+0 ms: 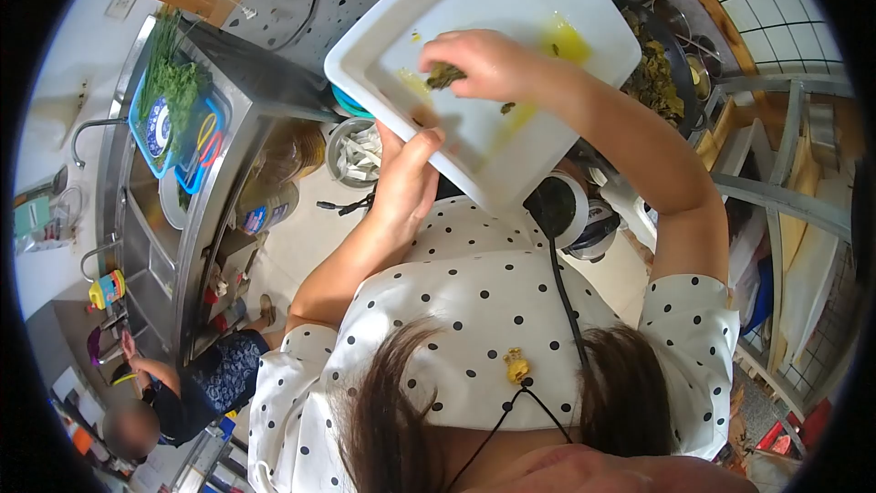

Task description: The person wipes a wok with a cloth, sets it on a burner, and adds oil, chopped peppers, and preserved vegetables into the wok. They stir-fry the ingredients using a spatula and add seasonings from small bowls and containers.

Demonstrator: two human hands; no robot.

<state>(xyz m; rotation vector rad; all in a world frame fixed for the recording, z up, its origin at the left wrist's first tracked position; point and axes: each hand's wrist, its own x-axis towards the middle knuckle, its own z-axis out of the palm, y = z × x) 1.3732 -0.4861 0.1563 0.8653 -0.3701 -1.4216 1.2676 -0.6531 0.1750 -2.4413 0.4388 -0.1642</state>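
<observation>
A large white rectangular tub (493, 0) is tilted in front of me, with yellow-green liquid and a few dark green scraps on its inner surface. My left hand (408, 169) grips the tub's lower left rim, thumb over the edge. Inside the tub, my right hand (474, 64) is closed around a small clump of dark green leaves (444, 75). More of the same dark leaves (655, 82) lie in a black pan (691, 96) to the right, partly hidden behind the tub.
At left, a steel sink counter (214, 164) holds a blue basket (137, 132) with green herbs (173, 82). A bucket of white pieces (359, 153) stands below the tub. Another person (196, 383) is at the lower left. Metal shelving (794, 201) rises at right.
</observation>
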